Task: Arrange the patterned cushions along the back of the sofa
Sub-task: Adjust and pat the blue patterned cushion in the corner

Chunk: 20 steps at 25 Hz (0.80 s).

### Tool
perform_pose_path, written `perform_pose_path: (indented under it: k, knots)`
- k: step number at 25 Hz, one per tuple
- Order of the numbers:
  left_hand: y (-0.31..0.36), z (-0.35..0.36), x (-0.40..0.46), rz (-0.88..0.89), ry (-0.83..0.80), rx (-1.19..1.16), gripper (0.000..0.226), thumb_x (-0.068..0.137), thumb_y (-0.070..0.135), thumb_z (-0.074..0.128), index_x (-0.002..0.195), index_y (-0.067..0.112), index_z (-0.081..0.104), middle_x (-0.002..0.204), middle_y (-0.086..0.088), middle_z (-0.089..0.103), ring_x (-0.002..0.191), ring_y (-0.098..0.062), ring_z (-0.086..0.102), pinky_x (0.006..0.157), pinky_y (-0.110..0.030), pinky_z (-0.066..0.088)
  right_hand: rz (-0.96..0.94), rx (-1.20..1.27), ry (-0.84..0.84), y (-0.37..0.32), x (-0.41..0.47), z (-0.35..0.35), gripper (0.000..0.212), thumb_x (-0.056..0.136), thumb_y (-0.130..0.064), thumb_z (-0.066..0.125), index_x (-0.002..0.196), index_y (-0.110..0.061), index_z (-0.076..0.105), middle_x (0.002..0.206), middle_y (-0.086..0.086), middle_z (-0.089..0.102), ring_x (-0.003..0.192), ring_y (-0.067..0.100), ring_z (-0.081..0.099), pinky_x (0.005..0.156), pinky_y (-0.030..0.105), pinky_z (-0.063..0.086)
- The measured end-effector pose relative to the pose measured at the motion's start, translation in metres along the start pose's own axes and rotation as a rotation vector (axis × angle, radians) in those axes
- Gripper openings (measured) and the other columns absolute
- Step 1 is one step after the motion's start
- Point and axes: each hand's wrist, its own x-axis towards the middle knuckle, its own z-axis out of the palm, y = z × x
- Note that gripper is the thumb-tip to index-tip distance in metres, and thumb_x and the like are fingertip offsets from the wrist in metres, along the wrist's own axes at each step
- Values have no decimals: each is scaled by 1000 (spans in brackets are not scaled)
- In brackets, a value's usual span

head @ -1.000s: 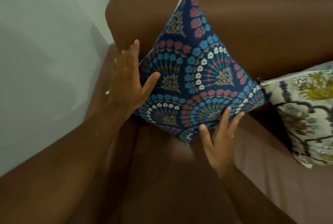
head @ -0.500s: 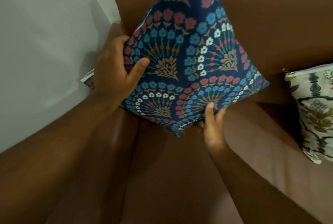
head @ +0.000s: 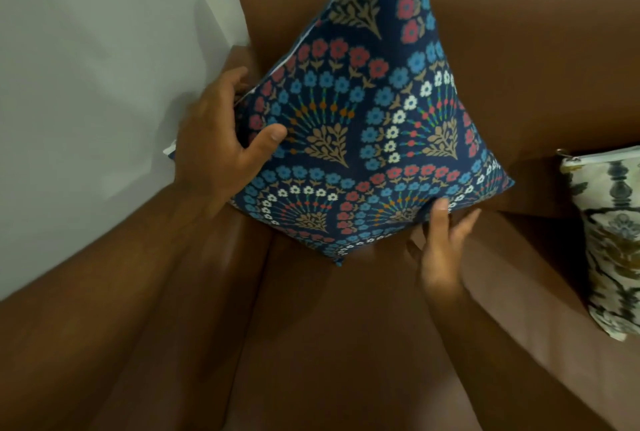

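A: Where's the blue cushion [head: 363, 125]?
B: In the left corner of the sofa [head: 519, 49], stood on one corner like a diamond. It leans against the backrest, bottom tip on the seat next to the armrest [head: 194, 292]. Top corner runs out of frame.
A: Left hand [head: 221, 150]?
B: Clamped on the cushion's left corner. Thumb on the patterned front, fingers wrapped around behind the edge. Firm grasp.
A: Right hand [head: 443, 250]?
B: At the lower right edge. Fingers straight and a bit spread, tips touching the underside of the edge. Thumb isn't pinching anything visible, so it reads as a loose touch, not a grip. Hand is somewhat blurred.
A: Second cushion?
B: White cushion [head: 609, 243] with a dark and olive floral print, at the right frame border. Propped against the backrest, zipper edge up. Clear gap between it and the blue one; bare sofa shows between them.
A: Anything else?
B: Pale wall [head: 97, 67] on the left, directly beside the armrest.
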Motion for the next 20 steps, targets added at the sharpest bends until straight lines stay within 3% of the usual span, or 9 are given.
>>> perform_pose_path:
  k: [1,3,8,10,12,14,16,20]
  knots:
    - [2,1,0,-31,-26,9,92,83,85,41,135,9,52,122,-8,66,108,-23,63,85,-35,49,22,58,-27,-6,4,2,86,103,-40,51,166,-34,-6,173,0,30,153,21,42,123,50,38]
    - [4,1,-2,-52,-11,38,88,82,84,43,124,8,55,109,-7,66,95,-21,61,76,-33,45,36,90,-83,-11,7,15,78,106,-38,49,165,-40,-3,171,2,34,151,28,45,120,59,40]
    - [-15,-17,-18,-84,37,83,84,86,83,41,123,9,53,107,-8,66,92,-22,62,74,-36,47,0,-61,-118,-4,3,36,82,107,-32,55,166,-23,-1,171,8,31,154,29,39,125,55,34]
    - [-16,-17,-17,-84,19,69,83,89,80,37,129,9,53,114,-10,66,101,-25,62,81,-35,47,-177,-280,-17,-14,-1,24,98,98,-46,63,167,-11,3,172,16,23,160,29,26,131,46,21]
    - [-12,-12,-12,-38,21,68,82,91,77,37,132,8,54,118,-10,67,104,-23,61,85,-30,43,-410,-518,41,-30,6,6,115,89,-69,57,166,-3,3,175,21,11,163,29,11,132,38,9]
    - [-13,-8,-6,-36,24,109,80,90,77,38,126,9,58,108,-7,68,96,-22,62,79,-27,40,-587,-697,-61,-43,25,1,112,90,-76,48,167,-6,7,175,19,13,163,30,11,131,45,10]
    - [-19,-7,-5,-92,48,134,78,87,80,38,112,9,60,91,0,62,81,-19,58,70,-29,38,-606,-790,-178,-46,38,15,101,91,-71,44,167,-12,12,175,19,14,163,33,13,129,57,16]
    - [-37,-20,-11,-136,119,160,73,86,81,40,95,10,56,76,2,53,67,-20,52,61,-30,33,-616,-871,-244,-26,22,62,96,91,-67,33,164,-5,23,173,22,16,161,42,15,125,62,20]
